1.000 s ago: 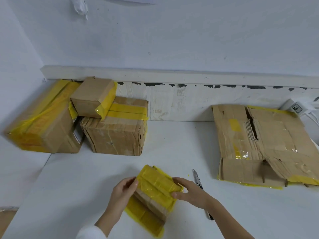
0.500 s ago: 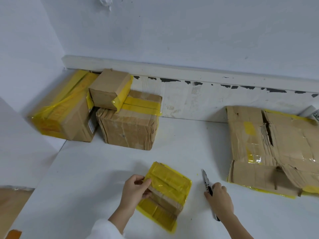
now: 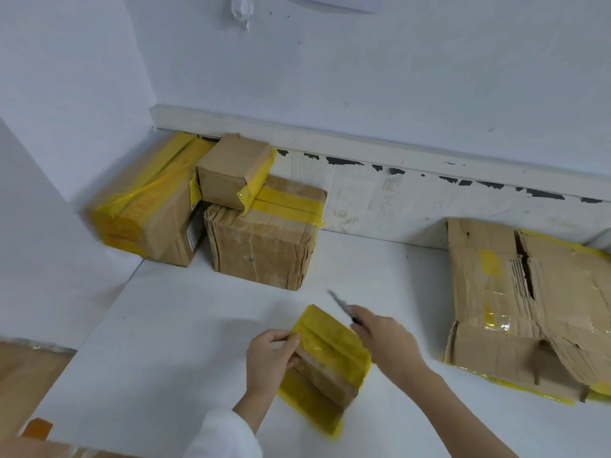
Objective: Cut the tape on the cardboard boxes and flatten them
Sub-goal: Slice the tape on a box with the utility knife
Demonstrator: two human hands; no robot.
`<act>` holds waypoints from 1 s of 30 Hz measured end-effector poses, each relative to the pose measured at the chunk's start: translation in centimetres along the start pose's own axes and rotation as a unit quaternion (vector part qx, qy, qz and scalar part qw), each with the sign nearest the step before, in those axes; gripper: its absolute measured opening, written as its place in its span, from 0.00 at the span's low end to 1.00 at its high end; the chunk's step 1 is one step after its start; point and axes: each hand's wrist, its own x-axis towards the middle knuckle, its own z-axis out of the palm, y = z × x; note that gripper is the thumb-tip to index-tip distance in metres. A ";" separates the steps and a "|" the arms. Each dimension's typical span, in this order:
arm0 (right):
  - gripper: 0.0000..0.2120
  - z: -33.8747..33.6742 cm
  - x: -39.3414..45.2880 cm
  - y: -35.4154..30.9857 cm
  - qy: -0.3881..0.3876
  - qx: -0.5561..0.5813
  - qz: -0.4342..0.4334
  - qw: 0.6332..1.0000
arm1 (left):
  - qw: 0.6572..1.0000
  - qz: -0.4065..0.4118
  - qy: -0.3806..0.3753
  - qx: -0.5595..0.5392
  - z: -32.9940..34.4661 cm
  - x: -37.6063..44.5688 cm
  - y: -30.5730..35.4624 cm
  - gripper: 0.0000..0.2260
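While L hand [image 3: 271,355] pinches the taped box [image 3: 327,361], R hand [image 3: 385,338] grips knife [image 3: 342,304] just beside it.

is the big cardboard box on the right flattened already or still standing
Flattened. The big cardboard box lies flat on the white table, its panels spread open and torn, with yellow tape remnants along the edges.
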 end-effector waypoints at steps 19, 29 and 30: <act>0.10 0.3 0.0 -3.8 -0.083 -0.299 -0.131 0.942 | 0.999 -0.034 -0.025 0.024 0.1 0.5 0.7 0.05; 0.20 -0.7 -2.2 -3.2 -0.158 -0.302 -0.097 0.935 | 0.997 -0.065 -0.024 0.036 0.2 0.7 1.0 0.07; 0.20 -1.0 -2.5 -2.8 -0.159 -0.306 -0.093 0.934 | 0.997 -0.066 -0.022 0.038 0.3 0.7 1.0 0.07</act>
